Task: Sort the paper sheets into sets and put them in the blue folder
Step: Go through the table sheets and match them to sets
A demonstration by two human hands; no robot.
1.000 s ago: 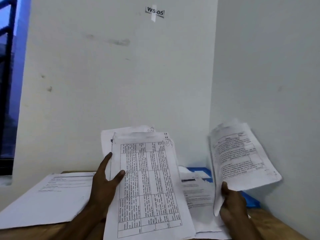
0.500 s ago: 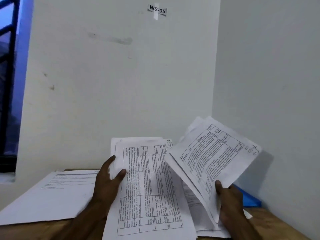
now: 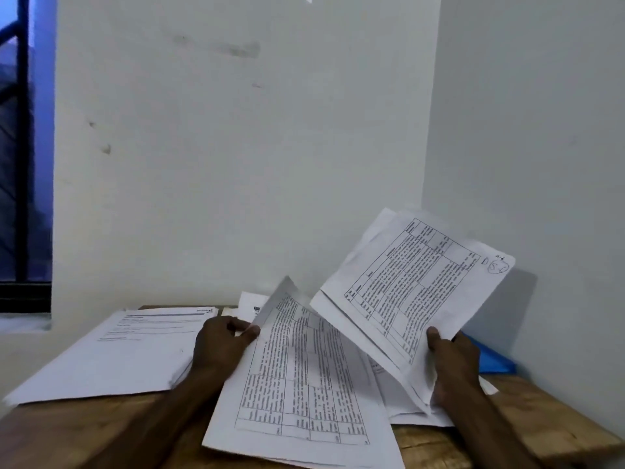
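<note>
My left hand pinches the left edge of a sheaf of printed table sheets, which tilts down toward the wooden table. My right hand grips the lower corner of a second bundle of table sheets, held up and fanned to the right. The blue folder lies behind my right hand by the right wall, mostly hidden by paper and hand. More loose sheets lie on the table under both bundles.
A separate stack of printed sheets lies on the left part of the table. White walls close the back and right sides. A dark window is at far left.
The left bundle has dropped from upright to a low tilt over the table. The right bundle has swung from edge-on to face me, spread out to the right. The camera has tipped down.
</note>
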